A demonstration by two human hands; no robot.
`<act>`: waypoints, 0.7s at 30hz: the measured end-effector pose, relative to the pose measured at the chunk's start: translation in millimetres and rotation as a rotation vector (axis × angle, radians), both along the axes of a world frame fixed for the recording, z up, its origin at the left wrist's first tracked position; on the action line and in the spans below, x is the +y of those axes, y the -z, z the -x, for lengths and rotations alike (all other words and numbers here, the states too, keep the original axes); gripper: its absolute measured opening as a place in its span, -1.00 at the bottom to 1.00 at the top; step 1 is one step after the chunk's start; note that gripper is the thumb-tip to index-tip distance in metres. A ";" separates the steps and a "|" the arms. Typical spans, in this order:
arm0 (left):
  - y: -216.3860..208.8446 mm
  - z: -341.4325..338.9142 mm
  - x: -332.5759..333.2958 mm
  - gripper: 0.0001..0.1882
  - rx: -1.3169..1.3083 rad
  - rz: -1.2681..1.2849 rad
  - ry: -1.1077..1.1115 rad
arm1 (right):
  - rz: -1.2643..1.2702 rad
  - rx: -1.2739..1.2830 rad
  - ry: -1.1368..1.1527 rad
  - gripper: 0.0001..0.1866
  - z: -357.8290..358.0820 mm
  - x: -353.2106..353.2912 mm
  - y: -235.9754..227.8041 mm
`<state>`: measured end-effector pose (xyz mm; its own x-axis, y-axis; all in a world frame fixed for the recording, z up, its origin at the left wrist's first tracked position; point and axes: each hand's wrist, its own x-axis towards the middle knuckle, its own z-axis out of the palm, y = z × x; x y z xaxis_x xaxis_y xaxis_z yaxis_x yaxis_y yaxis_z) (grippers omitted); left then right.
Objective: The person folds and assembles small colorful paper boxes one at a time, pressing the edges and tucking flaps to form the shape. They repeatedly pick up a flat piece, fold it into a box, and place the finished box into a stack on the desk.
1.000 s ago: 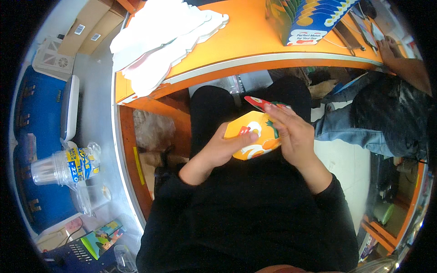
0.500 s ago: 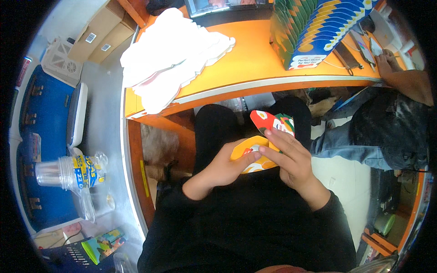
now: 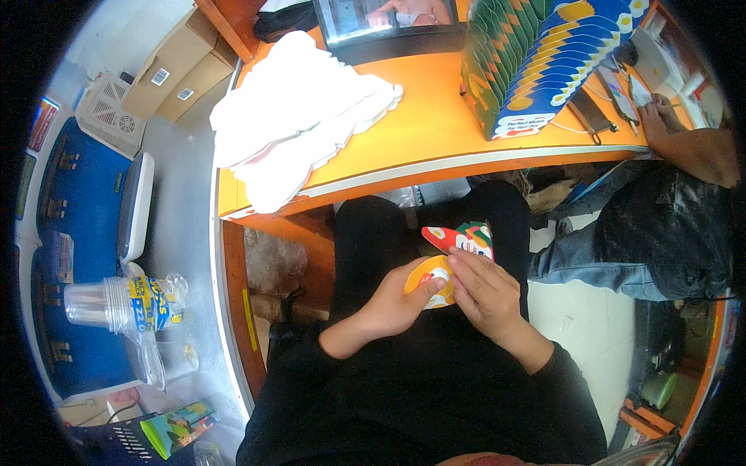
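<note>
We hold a card above our lap, below the desk's near edge. Our left hand pinches it, thumb on the yellow face, fingers hidden behind. Our right hand lies over its right side, fingers nearly straight and close together; whether that hand grips, we cannot tell. Just past those fingers we see a red panel, perhaps part of the same card. On the desk we have white sheets at left and a colourful stack at right.
</note>
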<state>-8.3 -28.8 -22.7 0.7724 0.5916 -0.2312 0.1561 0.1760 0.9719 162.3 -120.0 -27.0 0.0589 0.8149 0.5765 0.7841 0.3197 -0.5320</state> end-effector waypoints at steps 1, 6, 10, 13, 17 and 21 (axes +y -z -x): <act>0.9 -0.2 -0.6 -0.69 -0.006 0.006 -0.003 | -0.009 -0.001 -0.004 -0.51 -0.6 -0.2 0.1; -3.2 -1.1 -0.2 -0.68 0.012 0.072 -0.026 | 0.055 0.058 -0.047 -0.55 -4.3 0.0 -8.2; -6.6 3.9 6.2 -0.63 -0.069 0.125 0.048 | 0.186 0.161 -0.104 -0.57 -7.2 -4.4 -15.2; -7.9 4.8 8.6 -0.57 -0.149 0.201 0.127 | 0.269 0.461 -0.212 -0.56 -15.2 -6.3 -9.9; -6.7 9.9 10.0 -0.50 -0.133 0.246 0.238 | 0.388 0.618 -0.224 -0.56 -12.8 -7.4 -16.1; -2.0 9.1 15.2 -0.48 -0.137 0.170 0.308 | 0.488 0.677 -0.218 -0.55 -9.4 -8.5 -24.7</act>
<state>-17.5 -13.6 -20.7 0.9387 0.2888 -0.1881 0.0974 0.3013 0.9485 171.6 -128.5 -2.3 0.0768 0.9955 0.0558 0.1964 0.0397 -0.9797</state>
